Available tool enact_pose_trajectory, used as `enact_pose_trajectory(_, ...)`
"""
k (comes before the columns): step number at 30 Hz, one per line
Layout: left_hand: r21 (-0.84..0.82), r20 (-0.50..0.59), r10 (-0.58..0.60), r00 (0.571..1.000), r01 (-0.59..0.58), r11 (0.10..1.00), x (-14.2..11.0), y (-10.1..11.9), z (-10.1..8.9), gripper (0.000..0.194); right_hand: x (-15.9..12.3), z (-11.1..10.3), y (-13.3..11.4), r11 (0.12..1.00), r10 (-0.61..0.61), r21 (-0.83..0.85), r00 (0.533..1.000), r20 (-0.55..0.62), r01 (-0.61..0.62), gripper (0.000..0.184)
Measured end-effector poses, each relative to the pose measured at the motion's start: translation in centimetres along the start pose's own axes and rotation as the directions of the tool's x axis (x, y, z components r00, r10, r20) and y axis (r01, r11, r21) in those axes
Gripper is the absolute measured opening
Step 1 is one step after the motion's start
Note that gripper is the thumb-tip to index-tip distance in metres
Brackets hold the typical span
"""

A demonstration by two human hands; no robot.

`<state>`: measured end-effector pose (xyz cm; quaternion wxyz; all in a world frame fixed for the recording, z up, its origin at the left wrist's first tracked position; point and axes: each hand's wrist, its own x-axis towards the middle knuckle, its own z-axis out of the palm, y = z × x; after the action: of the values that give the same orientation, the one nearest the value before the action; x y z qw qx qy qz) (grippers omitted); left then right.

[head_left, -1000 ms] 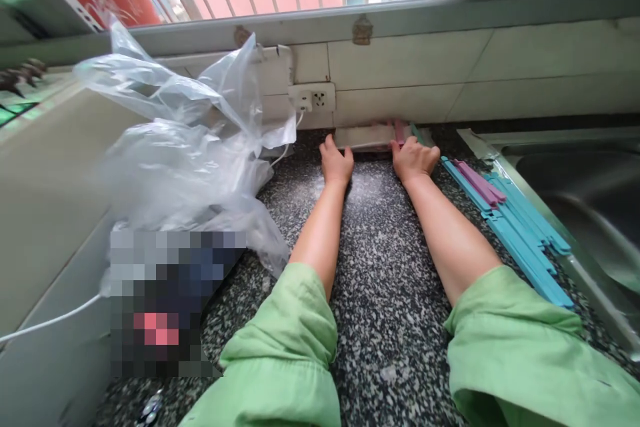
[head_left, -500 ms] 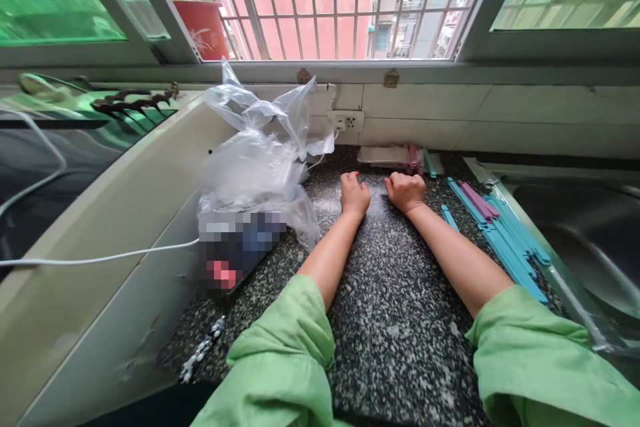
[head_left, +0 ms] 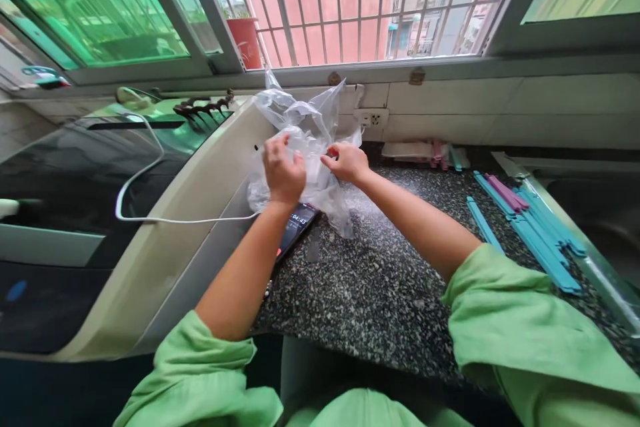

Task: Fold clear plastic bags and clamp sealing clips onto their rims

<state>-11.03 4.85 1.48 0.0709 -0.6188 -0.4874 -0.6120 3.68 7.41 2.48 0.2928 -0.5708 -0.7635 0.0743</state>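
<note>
A crumpled clear plastic bag (head_left: 323, 117) stands on the counter against the stove's side, with whitish contents blurred through the film. My left hand (head_left: 284, 170) is in front of the bag's left part, thumb apart from its loosely bent fingers. At the bag's right side is my right hand (head_left: 347, 161), fingers curled with a gap to the thumb. Whether either hand touches the film is hard to see. Below the bag, partly hidden by my left forearm, lies a dark phone (head_left: 299, 221) with a lit screen.
Blue sealing clips (head_left: 537, 247) and purple clips (head_left: 506, 192) lie beside the metal sink (head_left: 600, 213). A flat pack with pink and green clips (head_left: 410, 151) rests by the wall, near a socket (head_left: 374, 119). A white cable (head_left: 190, 220) crosses the cream-sided appliance (head_left: 200, 213) at left.
Both hands have left the flat pack by the wall, come back over the counter, then moved left to the plastic bag. The view has swung left. A single blue clip lies apart from the others.
</note>
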Motion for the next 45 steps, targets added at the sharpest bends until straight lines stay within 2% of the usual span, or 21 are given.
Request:
enact_pose_trajectory(3, 0.074, -0.033, -0.056, 0.998, 0.059, 0.996, 2.9, -3.9, -0.8, 0.025, 1.7, 0.9, -2.3, 0.991, 0.11, 0.063, 0.984, 0.137, -0.12, 0.031)
enact_pose_trajectory(5, 0.096, 0.019, -0.059, 0.998, 0.057, 0.994, 3.8, -5.7, -1.0, 0.024, 1.9, 1.1, -3.0, 0.981, 0.127, 0.119, 0.973, 0.192, -0.152, 0.022)
enact_pose_trajectory(7, 0.092, 0.063, -0.027, 0.998, 0.021, 0.996, 4.2, -6.3, -1.1, 0.024, 1.5, 0.8, -3.1, 0.979, 0.113, 0.149, 0.978, 0.177, -0.14, 0.016)
enact_pose_trajectory(9, 0.092, 0.088, -0.007, 0.996, -0.001, 0.996, 4.3, -5.8, -1.4, 0.022, 0.6, -0.1, -2.7, 0.976, 0.088, 0.191, 0.99, 0.111, -0.108, 0.015)
enact_pose_trajectory(11, 0.111, 0.12, 0.001, 0.993, -0.014, 0.994, 4.4, -4.2, -1.9, 0.018, -0.6, -1.6, -1.7, 0.955, 0.044, 0.293, 0.999, 0.023, -0.049, 0.013)
enact_pose_trajectory(14, 0.142, 0.209, 0.048, 0.977, -0.079, 0.987, 4.4, -0.6, -2.4, 0.013, -3.0, -4.7, 0.3, 0.876, -0.012, 0.481, 0.999, -0.043, 0.031, 0.009)
enact_pose_trajectory(16, 0.055, 0.265, 0.086, 0.96, -0.104, 0.993, 4.0, 2.2, -2.4, 0.009, -4.9, -7.0, 1.9, 0.835, -0.017, 0.548, 0.998, -0.067, 0.05, 0.008)
enact_pose_trajectory(18, -0.074, 0.347, 0.155, 0.925, -0.138, 0.988, 2.9, 4.9, -2.2, 0.01, -7.0, -9.0, 3.8, 0.836, 0.026, 0.548, 0.995, -0.099, 0.033, 0.008)
enact_pose_trajectory(19, -0.129, 0.379, 0.194, 0.905, -0.156, 0.979, 2.0, 6.1, -1.9, 0.009, -8.1, -9.7, 4.9, 0.847, 0.056, 0.531, 0.992, -0.111, 0.012, 0.009)
enact_pose_trajectory(23, -0.242, 0.363, 0.333, 0.87, -0.257, 0.936, -2.9, 9.9, -0.4, 0.008, -12.8, -10.9, 9.1, 0.875, 0.152, 0.478, 0.979, -0.134, -0.071, 0.014)
enact_pose_trajectory(26, -0.269, 0.392, 0.414, 0.822, -0.328, 0.906, -7.0, 11.5, 1.0, 0.01, -15.9, -10.9, 11.7, 0.872, 0.226, 0.469, 0.966, -0.123, -0.144, 0.016)
enact_pose_trajectory(29, -0.306, 0.446, 0.439, 0.78, -0.329, 0.894, -10.4, 12.2, 2.2, 0.011, -18.4, -10.8, 13.5, 0.866, 0.28, 0.458, 0.953, -0.118, -0.198, 0.018)
enact_pose_trajectory(32, -0.345, 0.496, 0.429, 0.755, -0.282, 0.895, -12.8, 12.4, 3.0, 0.013, -20.1, -10.4, 14.6, 0.858, 0.316, 0.454, 0.943, -0.102, -0.239, 0.018)
enact_pose_trajectory(35, -0.402, 0.529, 0.406, 0.746, -0.201, 0.893, -14.0, 12.3, 3.2, 0.014, -21.0, -9.7, 15.3, 0.856, 0.336, 0.455, 0.933, -0.131, -0.244, 0.018)
enact_pose_trajectory(37, -0.423, 0.522, 0.351, 0.778, -0.122, 0.898, -14.2, 12.2, 3.0, 0.014, -21.3, -9.4, 15.3, 0.886, 0.292, 0.42, 0.94, -0.175, -0.197, 0.016)
enact_pose_trajectory(40, -0.412, 0.461, 0.188, 0.868, 0.022, 0.911, -13.7, 12.2, 2.8, 0.01, -21.6, -9.7, 14.7, 0.94, 0.141, 0.337, 0.957, -0.255, -0.049, 0.012)
enact_pose_trajectory(42, -0.428, 0.458, 0.079, 0.885, 0.141, 0.893, -13.2, 12.2, 2.7, 0.017, -21.7, -10.3, 13.9, 0.957, 0.027, 0.283, 0.955, -0.296, 0.06, 0.011)
enact_pose_trajectory(43, -0.444, 0.487, 0.032, 0.873, 0.215, 0.87, -13.0, 12.2, 2.7, 0.022, -21.8, -10.5, 13.5, 0.961, -0.022, 0.255, 0.951, -0.309, 0.105, 0.011)
enact_pose_trajectory(45, -0.465, 0.588, -0.045, 0.807, 0.383, 0.798, -12.6, 12.4, 2.8, 0.028, -21.8, -11.0, 12.8, 0.965, -0.093, 0.204, 0.941, -0.326, 0.166, 0.012)
